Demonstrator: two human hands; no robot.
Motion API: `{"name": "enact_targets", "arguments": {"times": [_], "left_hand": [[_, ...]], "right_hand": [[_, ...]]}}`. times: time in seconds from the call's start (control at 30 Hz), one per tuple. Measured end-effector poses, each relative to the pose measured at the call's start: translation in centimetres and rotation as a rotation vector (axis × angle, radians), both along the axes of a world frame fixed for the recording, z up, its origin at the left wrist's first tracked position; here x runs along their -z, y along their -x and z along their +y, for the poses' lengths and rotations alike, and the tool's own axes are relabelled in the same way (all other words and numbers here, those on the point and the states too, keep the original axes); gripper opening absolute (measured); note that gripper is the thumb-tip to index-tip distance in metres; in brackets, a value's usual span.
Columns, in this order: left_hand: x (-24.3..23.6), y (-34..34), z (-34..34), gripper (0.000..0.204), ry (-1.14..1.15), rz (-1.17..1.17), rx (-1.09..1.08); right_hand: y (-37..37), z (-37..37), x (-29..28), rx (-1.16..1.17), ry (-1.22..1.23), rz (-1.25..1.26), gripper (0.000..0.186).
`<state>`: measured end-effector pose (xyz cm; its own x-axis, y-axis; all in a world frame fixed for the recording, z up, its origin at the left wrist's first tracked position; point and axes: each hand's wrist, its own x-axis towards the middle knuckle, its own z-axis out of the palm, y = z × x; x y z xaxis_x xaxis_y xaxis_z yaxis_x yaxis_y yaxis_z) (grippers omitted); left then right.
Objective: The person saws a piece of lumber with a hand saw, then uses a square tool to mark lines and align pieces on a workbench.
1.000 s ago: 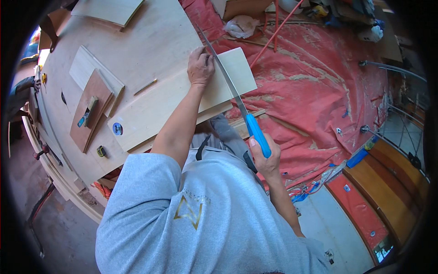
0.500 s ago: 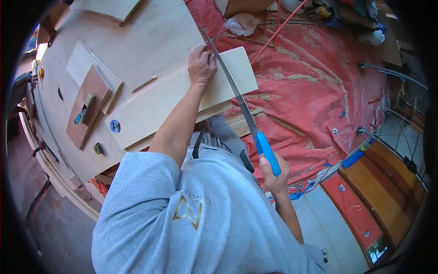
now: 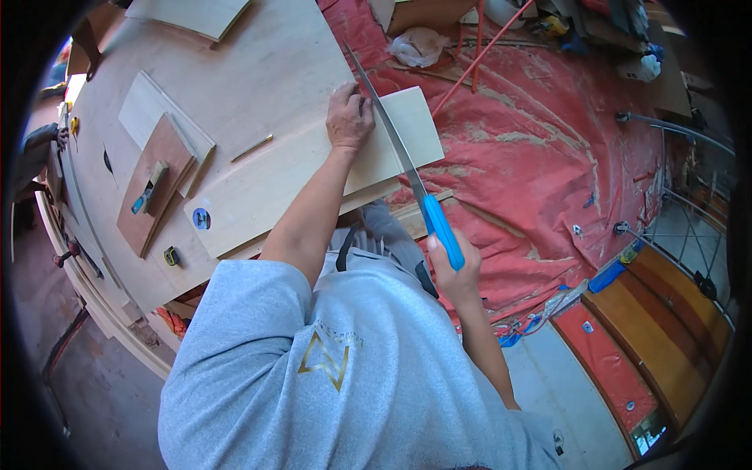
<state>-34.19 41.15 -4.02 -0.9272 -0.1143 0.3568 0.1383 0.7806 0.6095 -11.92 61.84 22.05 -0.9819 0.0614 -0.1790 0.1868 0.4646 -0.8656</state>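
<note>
Handsaw (image 3: pixel 407 167) laid across a pale plywood board (image 3: pixel 254 196), with one hand on each

The right hand (image 3: pixel 457 266) is closed around the saw's blue handle (image 3: pixel 442 223), the thumb lying along its upper end. The handle is to the right of the person's body, near the board's close edge. From there the blade slants up and to the left over the board, and its tip reaches past the far edge. How deep the teeth sit in the wood cannot be made out.

The left hand (image 3: pixel 350 117) rests palm down on the board, just left of the blade, its fingers bent and fairly close together. Whether the fingertips hook over the far edge cannot be told.

The board lies along the near side of a broad wooden worktop (image 3: pixel 258 70). Its right end juts beyond the blade, above a crumpled red sheet (image 3: pixel 540 196) dusted with pale debris. Near its left end is a round blue sticker (image 3: pixel 201 218).

Left of the board, a hand plane (image 3: pixel 150 186) rests on a brown panel (image 3: pixel 135 223), which overlaps some pale panels (image 3: pixel 145 102). A small yellow-and-black tape measure (image 3: pixel 171 255) sits near the worktop's close edge. A slim pencil-like stick (image 3: pixel 252 147) lies just beyond the board. At the far left, another person's hand (image 3: pixel 61 136) shows.
</note>
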Motion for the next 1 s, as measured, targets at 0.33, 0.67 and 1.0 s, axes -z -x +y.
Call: {"name": "enact_targets", "arguments": {"times": [0.33,0.67,1.0], "left_hand": [[-0.2,-0.5,0.0,0.014,-0.091,-0.02,0.008],[0.0,-0.2,-0.7,0.02,0.025,0.02,0.04],[-0.7,-7.2,-4.1,0.052,0.395,-0.133,0.01]], "right_hand": [[-0.8,0.1,-0.7,0.01,0.008,-0.07,0.02],[9.4,-3.9,6.1,0.037,0.082,-0.052,0.031],[10.2,-3.9,4.3,0.064,0.259,-0.283,0.037]]}}
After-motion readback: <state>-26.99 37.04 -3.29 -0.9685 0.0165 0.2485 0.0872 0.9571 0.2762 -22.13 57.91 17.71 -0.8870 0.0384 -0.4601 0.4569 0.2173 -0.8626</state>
